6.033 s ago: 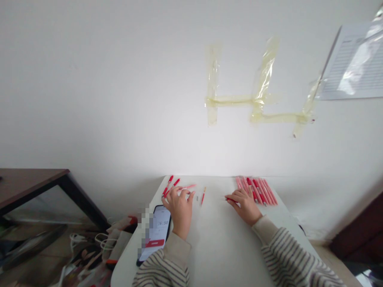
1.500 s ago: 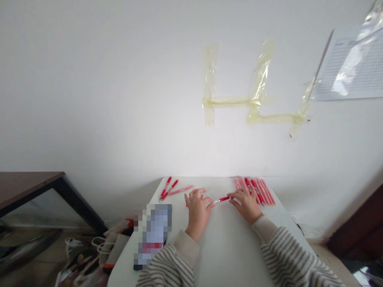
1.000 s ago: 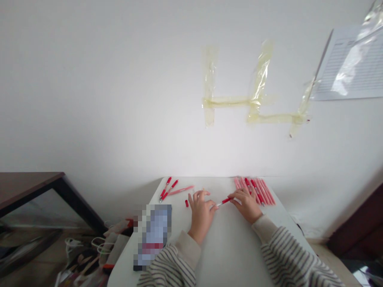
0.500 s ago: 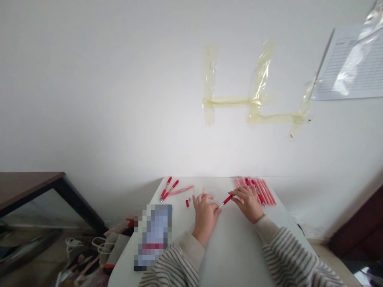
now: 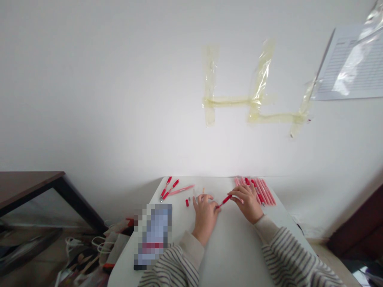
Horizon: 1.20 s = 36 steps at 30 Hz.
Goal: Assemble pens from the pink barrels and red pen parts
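Note:
My right hand [image 5: 245,199] pinches a slim red pen [image 5: 226,199] between thumb and fingers, its lower end slanting down to the left. At that end, the thumb and index finger of my left hand [image 5: 206,215] are closed around the pen's tip, where a small red part [image 5: 218,207] shows. The other left fingers are raised and bent. Left of my left hand lie a short red pen part [image 5: 187,203] and a tiny grey piece [image 5: 189,198]. Under and behind my right hand, a row of pink and red pens [image 5: 263,191] lies side by side, partly hidden.
At the table's [image 5: 233,251] back left lie two red pens [image 5: 170,190] and a pink pen barrel [image 5: 182,189]. A blurred-out, phone-like object [image 5: 154,235] rests near the left edge. The wall [image 5: 134,99] rises directly behind. Piled items [image 5: 89,251] sit low at left.
A pale length of the pen showed between my hands before; now red shows at my left fingertips instead. My right hand has shifted very slightly left.

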{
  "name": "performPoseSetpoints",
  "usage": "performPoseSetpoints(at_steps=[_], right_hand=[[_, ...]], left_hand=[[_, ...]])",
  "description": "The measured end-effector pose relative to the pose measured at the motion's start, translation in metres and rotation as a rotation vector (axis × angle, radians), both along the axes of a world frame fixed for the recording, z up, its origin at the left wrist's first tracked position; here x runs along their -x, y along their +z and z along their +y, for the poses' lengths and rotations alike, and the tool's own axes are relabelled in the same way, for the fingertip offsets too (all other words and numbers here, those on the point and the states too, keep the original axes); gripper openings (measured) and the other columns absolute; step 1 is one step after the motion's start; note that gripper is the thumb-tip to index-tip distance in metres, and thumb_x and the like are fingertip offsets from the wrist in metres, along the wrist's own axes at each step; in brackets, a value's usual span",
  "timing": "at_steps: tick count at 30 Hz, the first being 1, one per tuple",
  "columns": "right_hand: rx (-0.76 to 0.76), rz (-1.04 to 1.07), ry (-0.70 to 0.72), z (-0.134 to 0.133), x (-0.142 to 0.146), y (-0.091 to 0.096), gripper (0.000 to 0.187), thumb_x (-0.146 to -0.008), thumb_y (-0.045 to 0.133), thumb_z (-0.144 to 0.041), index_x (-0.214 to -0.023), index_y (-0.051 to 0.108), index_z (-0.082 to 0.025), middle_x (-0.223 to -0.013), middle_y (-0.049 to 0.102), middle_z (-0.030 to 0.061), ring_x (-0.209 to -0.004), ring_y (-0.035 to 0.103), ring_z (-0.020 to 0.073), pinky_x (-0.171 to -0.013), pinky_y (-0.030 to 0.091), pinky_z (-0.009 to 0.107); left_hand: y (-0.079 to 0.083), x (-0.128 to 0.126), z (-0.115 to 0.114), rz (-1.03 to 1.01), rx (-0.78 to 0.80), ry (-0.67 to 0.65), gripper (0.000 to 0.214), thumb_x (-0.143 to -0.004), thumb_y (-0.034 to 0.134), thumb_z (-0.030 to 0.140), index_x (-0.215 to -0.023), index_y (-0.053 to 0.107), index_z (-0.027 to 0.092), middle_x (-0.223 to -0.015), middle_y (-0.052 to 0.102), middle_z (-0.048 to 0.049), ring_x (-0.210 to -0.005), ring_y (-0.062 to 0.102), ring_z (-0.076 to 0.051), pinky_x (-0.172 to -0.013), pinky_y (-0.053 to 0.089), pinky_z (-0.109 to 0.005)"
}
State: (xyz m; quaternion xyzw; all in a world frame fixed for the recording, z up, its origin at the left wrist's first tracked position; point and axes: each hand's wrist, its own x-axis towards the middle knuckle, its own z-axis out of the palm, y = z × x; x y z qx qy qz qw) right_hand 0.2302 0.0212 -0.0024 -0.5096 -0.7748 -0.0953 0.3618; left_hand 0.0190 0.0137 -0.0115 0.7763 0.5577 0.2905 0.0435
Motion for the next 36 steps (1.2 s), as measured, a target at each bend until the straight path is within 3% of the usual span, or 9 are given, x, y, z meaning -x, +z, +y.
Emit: performPoseSetpoints(at_steps=[6, 18, 25, 33, 36], right_hand=[[0.041, 0.006, -0.029, 0.002, -0.003, -0.004, 0.022, -0.098, 0.054, -0.04, -0.108, 0.073, -0.036, -0.099, 0.072, 0.0022, -0.103, 0.06, 0.0249, -0.116, 0.011, 0.069], [0.051, -0.023, -0.091, 0.004, -0.006, -0.009, 0.019, -0.096, 0.055, -0.038, -0.101, 0.073, -0.034, -0.099, 0.072, 0.0034, -0.107, 0.059, 0.0272, -0.113, 0.014, 0.072], [0.105, 0.016, -0.099, 0.006, -0.009, -0.011, 0.018, -0.096, 0.056, -0.039, -0.102, 0.072, -0.034, -0.101, 0.072, 0.0035, -0.11, 0.057, 0.0293, -0.109, 0.011, 0.078], [0.066, 0.004, -0.181, 0.006, -0.012, -0.01, 0.019, -0.096, 0.055, -0.036, -0.1, 0.073, -0.032, -0.102, 0.072, 0.0055, -0.111, 0.058, 0.0315, -0.107, 0.018, 0.078], [0.078, -0.002, -0.206, 0.006, -0.013, -0.008, 0.019, -0.095, 0.056, -0.033, -0.098, 0.074, -0.031, -0.103, 0.073, 0.006, -0.111, 0.058, 0.0321, -0.106, 0.015, 0.081]], left_hand=[[0.002, 0.002, 0.002, 0.006, 0.017, 0.043, 0.012, -0.073, 0.081, 0.034, -0.083, 0.076, 0.03, -0.115, 0.065, -0.0015, -0.122, 0.046, -0.03, -0.116, 0.015, -0.069], [0.01, 0.005, 0.001, -0.017, 0.052, 0.051, 0.005, -0.075, 0.079, 0.03, -0.079, 0.076, 0.029, -0.113, 0.067, -0.0027, -0.118, 0.046, -0.029, -0.113, 0.021, -0.064], [0.007, 0.005, 0.002, 0.001, -0.002, 0.075, 0.003, -0.078, 0.076, 0.03, -0.079, 0.075, 0.027, -0.111, 0.066, -0.0029, -0.118, 0.047, -0.03, -0.114, 0.021, -0.067], [0.006, 0.006, 0.003, 0.061, -0.084, 0.103, 0.009, -0.086, 0.065, 0.027, -0.085, 0.074, 0.026, -0.113, 0.064, -0.0052, -0.119, 0.048, -0.029, -0.115, 0.023, -0.068], [0.004, 0.006, 0.007, 0.085, -0.134, 0.123, 0.014, -0.088, 0.062, 0.029, -0.085, 0.074, 0.024, -0.114, 0.063, -0.0063, -0.118, 0.047, -0.029, -0.116, 0.023, -0.067]])
